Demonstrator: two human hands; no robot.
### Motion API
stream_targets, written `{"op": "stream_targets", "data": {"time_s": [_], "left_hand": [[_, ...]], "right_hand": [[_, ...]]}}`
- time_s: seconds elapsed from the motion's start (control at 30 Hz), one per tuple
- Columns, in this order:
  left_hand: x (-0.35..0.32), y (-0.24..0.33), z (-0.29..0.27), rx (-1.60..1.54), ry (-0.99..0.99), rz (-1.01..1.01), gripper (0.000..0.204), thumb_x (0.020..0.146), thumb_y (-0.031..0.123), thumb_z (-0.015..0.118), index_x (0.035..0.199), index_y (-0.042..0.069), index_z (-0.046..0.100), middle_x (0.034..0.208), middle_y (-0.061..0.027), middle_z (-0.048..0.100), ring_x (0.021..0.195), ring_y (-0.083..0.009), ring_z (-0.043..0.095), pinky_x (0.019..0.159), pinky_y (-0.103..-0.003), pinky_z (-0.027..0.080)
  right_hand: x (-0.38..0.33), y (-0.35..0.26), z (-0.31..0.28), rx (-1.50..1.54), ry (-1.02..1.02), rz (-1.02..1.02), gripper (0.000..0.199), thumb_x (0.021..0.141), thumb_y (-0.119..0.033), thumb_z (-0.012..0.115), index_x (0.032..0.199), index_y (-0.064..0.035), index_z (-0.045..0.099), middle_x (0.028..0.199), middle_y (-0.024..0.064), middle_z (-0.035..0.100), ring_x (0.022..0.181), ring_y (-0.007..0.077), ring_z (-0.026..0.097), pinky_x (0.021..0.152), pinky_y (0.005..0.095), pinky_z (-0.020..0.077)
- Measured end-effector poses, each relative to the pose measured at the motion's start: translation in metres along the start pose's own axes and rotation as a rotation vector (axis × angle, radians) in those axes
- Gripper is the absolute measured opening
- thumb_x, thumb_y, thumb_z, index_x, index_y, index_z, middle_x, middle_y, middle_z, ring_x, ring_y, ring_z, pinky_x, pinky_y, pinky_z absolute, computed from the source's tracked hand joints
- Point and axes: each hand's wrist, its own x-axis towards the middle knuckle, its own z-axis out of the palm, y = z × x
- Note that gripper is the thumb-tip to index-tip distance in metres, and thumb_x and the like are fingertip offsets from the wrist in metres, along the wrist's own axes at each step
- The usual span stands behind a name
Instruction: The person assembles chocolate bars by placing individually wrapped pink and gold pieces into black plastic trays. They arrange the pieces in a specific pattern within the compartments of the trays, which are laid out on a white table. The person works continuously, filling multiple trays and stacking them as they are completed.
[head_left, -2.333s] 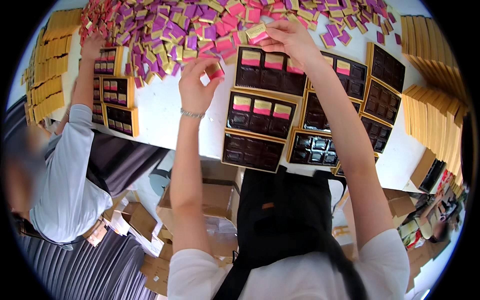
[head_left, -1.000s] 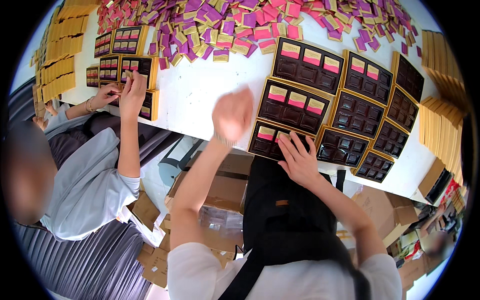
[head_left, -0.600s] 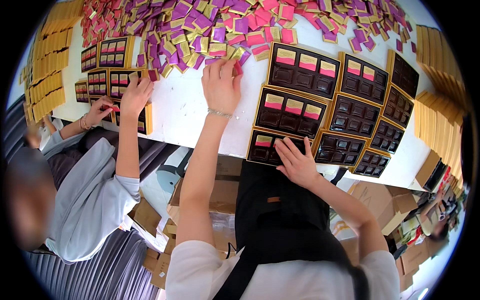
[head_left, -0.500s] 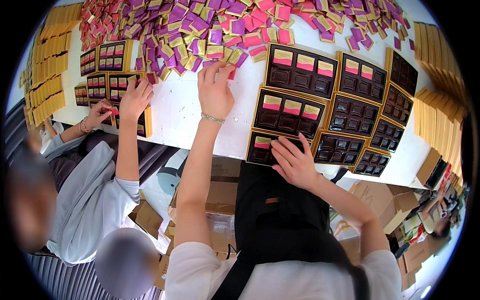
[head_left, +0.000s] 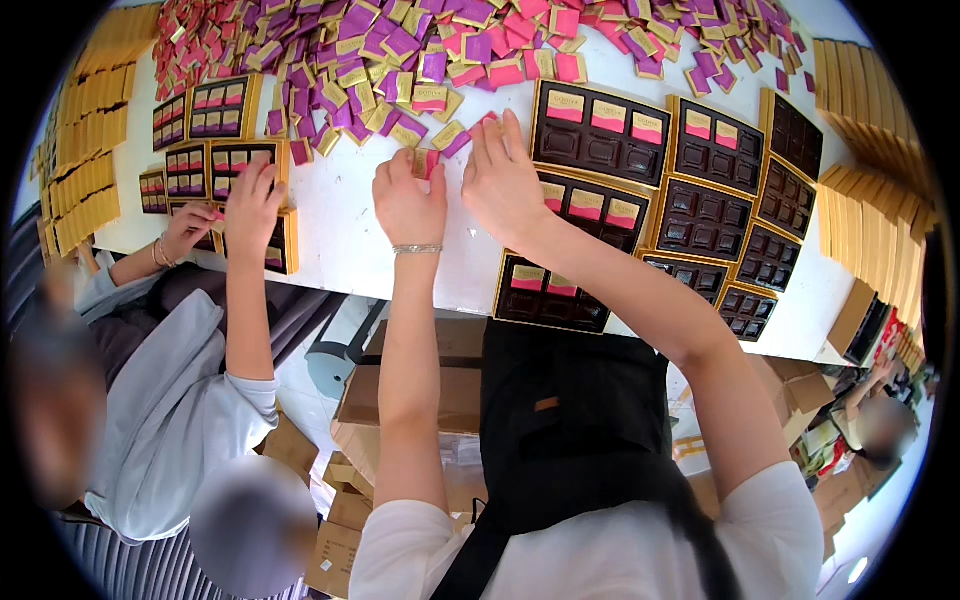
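My left hand (head_left: pixel 410 208) is closed around a pink-and-gold wrapped chocolate square (head_left: pixel 425 164), pinched between thumb and fingers above the white table. To its right, my right hand (head_left: pixel 503 190) reaches to the near edge of the heap of wrapped chocolates (head_left: pixel 400 45). Its fingers are stretched out, with the tips at a pink-and-gold piece partly hidden behind them. Under my right forearm lies a dark tray in a gold box (head_left: pixel 545 305), two wrapped pieces showing in its upper row. The box behind it (head_left: pixel 610 235) is partly covered by my wrist, and a further box (head_left: pixel 600 148) has three pieces in its upper row.
More gold boxes (head_left: pixel 705 220) with dark moulded trays stand at the right. Stacks of gold boxes line the table's right (head_left: pixel 880 220) and left (head_left: pixel 85 170) ends. A co-worker's hands (head_left: pixel 250 210) fill boxes at the left. Cardboard cartons (head_left: pixel 400 395) lie below the table edge.
My right hand has left the nearest tray and moved up and left to the heap, uncovering a second wrapped piece. My left hand has drawn back slightly with a chocolate.
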Motion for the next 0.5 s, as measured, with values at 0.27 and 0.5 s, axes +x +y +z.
{"op": "stream_targets", "data": {"time_s": [0.27,0.5], "left_hand": [[-0.046,0.004,-0.029,-0.163,0.039,-0.118,0.031,0.074,0.012,0.076,0.102,0.004,0.066,0.091,-0.0078,0.063,0.082,-0.0229,0.062,0.071,-0.034,0.051],[-0.119,0.08,-0.026,-0.336,-0.4,0.752,0.032,0.07,0.012,0.075,0.101,0.008,0.067,0.097,-0.0049,0.06,0.091,-0.022,0.059,0.076,-0.035,0.045]], "right_hand": [[0.022,0.012,0.029,0.126,0.26,0.191,0.024,0.07,-0.012,0.064,0.091,0.0002,0.061,0.09,0.0144,0.057,0.086,0.0294,0.055,0.083,0.0404,0.0451],[0.032,0.021,0.027,0.089,0.238,0.125,0.024,0.064,-0.006,0.069,0.086,0.0007,0.062,0.083,0.0135,0.057,0.077,0.0237,0.059,0.063,0.0304,0.0494]]}}
